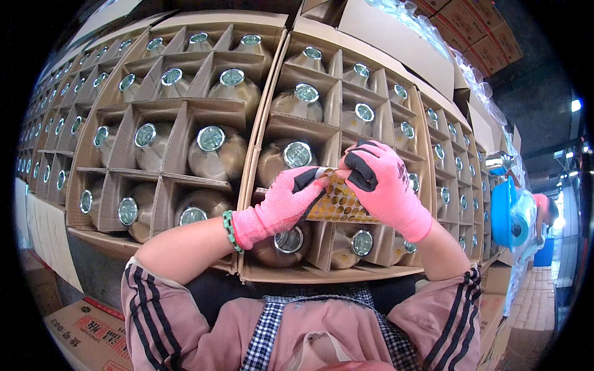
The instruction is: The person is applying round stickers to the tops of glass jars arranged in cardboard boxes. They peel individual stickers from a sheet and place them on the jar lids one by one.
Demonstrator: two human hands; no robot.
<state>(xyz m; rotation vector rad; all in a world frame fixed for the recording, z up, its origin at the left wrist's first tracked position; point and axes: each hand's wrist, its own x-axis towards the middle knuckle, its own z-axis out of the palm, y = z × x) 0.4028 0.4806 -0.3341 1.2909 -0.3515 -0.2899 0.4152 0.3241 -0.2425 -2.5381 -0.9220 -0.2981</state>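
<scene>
A sheet of round gold stickers (343, 207) hangs between my hands, above an open cardboard box of glass bottles. My left hand (281, 204), in a pink glove with dark fingertips, pinches the sheet's upper left edge. At its upper right edge, my right hand (390, 188), gloved alike, has its fingers curled closed; whether a loose sticker is between them I cannot make out. Below and around the sheet stand round-bellied bottles in separate compartments, among them one bottle (298, 154) just beyond my left hand and another (361, 243) under the sheet.
Cardboard dividers (337, 117) stand between the bottles. Another box of bottles (210, 145) adjoins on the left, and more boxes continue both ways. A blue basin (504, 213) is at the right, near another person (544, 209). Printed cartons (86, 334) lie at the lower left.
</scene>
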